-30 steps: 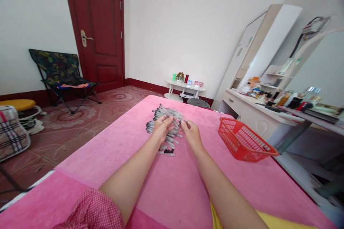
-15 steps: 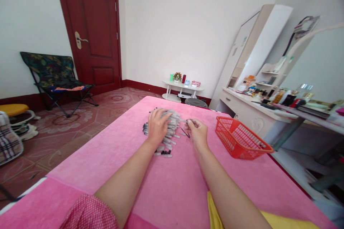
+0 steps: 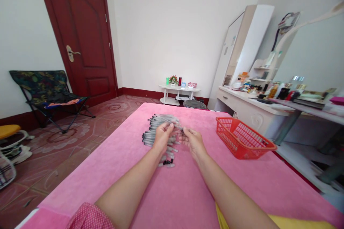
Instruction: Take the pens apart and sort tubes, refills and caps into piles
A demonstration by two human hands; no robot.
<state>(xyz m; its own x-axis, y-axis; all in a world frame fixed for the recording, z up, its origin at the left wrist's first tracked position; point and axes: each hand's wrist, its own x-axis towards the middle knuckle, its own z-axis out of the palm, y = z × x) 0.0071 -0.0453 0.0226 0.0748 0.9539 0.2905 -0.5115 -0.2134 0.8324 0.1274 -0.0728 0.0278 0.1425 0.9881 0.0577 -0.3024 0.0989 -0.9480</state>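
A heap of grey pen barrels with black ends [image 3: 158, 126] lies on the pink cloth [image 3: 188, 186] that covers the surface in front of me. My left hand [image 3: 162, 137] is over the heap's near side, fingers pinched on one clear pen barrel that points toward my right hand. My right hand [image 3: 194, 140] sits just right of the heap, fingers curled; it seems to pinch a thin refill at the barrel's end, though it is too small to be sure.
A red plastic basket [image 3: 242, 139] stands on the cloth to the right of my hands. A white dresser [image 3: 252, 109] crowded with bottles lines the right side. Behind are a small white table [image 3: 179, 91], a red door [image 3: 77, 39] and a folding chair [image 3: 45, 91].
My left hand, flat on the heap half a second ago, has lifted one barrel. My right hand has drawn in to meet it. The camera has tilted and shifted.
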